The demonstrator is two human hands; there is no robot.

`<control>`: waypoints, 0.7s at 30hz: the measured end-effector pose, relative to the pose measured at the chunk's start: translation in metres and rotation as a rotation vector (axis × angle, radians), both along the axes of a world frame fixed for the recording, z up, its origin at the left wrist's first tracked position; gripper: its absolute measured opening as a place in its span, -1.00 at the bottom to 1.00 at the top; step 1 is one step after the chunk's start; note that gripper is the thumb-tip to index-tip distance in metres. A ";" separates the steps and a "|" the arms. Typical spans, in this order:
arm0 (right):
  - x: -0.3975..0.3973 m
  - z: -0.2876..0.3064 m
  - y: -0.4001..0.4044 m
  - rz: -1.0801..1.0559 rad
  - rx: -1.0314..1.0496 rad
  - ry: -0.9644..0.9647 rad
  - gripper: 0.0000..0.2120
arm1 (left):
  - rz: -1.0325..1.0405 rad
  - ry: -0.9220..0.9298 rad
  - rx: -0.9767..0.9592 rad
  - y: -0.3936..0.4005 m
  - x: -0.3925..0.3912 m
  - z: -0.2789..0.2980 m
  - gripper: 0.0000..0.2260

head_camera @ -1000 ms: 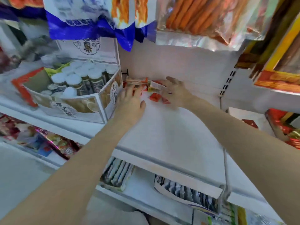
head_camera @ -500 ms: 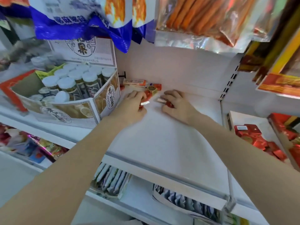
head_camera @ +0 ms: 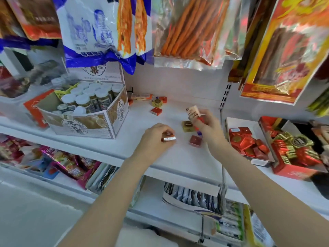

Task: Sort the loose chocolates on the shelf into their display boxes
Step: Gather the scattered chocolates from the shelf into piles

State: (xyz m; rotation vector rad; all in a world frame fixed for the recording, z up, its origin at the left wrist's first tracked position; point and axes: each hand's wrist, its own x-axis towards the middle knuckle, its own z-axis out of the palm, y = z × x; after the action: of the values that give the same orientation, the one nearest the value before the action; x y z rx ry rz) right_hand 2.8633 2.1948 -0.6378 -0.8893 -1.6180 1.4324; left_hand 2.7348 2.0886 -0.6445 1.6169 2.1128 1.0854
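Observation:
Loose wrapped chocolates lie on the white shelf (head_camera: 178, 157): a red square (head_camera: 156, 110), a gold one (head_camera: 157, 103) and a red one (head_camera: 163, 99) near the back wall, plus a gold chocolate (head_camera: 188, 126) and a red chocolate (head_camera: 195, 140) by my right hand. My left hand (head_camera: 156, 139) is closed on a red, silver-edged chocolate (head_camera: 168, 138). My right hand (head_camera: 206, 125) grips a few pieces, a pale wrapped bar (head_camera: 193, 112) sticking up. Two display boxes stand at the right: a white one (head_camera: 236, 122) with red chocolates and a red one (head_camera: 292, 171) with mixed gold and red.
A cardboard box of white-capped jars (head_camera: 85, 107) stands left of the chocolates. Snack bags (head_camera: 187, 32) hang low over the shelf. A flat orange packet (head_camera: 141, 96) lies against the back wall. A metal divider (head_camera: 221, 132) separates the two shelf sections. Lower shelves hold more packets.
Both hands pulled back from the rear of the shelf toward the front. Each came away holding chocolates, and a gold and a red piece now lie nearer the front by my right hand.

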 end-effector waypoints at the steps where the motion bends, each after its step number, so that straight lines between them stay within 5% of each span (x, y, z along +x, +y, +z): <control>1: 0.004 0.006 -0.001 -0.024 -0.081 0.058 -0.85 | 0.032 -0.039 0.025 0.000 0.003 0.003 -0.84; 4: 0.018 0.026 -0.003 -0.066 -0.250 0.122 -0.80 | 0.127 -0.196 0.099 0.006 0.012 0.016 -0.87; 8: 0.053 0.046 -0.011 0.043 -0.399 0.134 -0.73 | 0.184 -0.625 0.127 0.014 0.028 0.031 -0.93; 10: 0.074 0.055 -0.015 0.004 -0.188 -0.046 -0.70 | 0.147 -0.660 0.112 0.016 0.042 0.037 -0.93; 12: 0.091 0.058 -0.009 -0.101 0.353 -0.481 -0.71 | 0.105 -0.657 0.103 0.019 0.054 0.041 -0.92; 14: 0.108 0.055 0.003 -0.140 0.664 -0.763 -0.70 | 0.097 -0.658 0.093 0.025 0.062 0.043 -0.92; 18: 0.130 0.039 0.023 -0.100 0.653 -0.936 -0.69 | 0.090 -0.648 0.080 0.038 0.076 0.045 -0.93; 21: 0.133 0.033 0.032 -0.107 0.618 -0.897 -0.70 | 0.073 -0.632 0.046 0.047 0.088 0.044 -0.88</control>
State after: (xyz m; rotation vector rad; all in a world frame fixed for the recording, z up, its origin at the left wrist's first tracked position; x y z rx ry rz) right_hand 2.9963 2.2267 -0.6050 -1.2807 -2.4085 0.3512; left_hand 2.8228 2.1355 -0.6001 1.0217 1.7329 1.4406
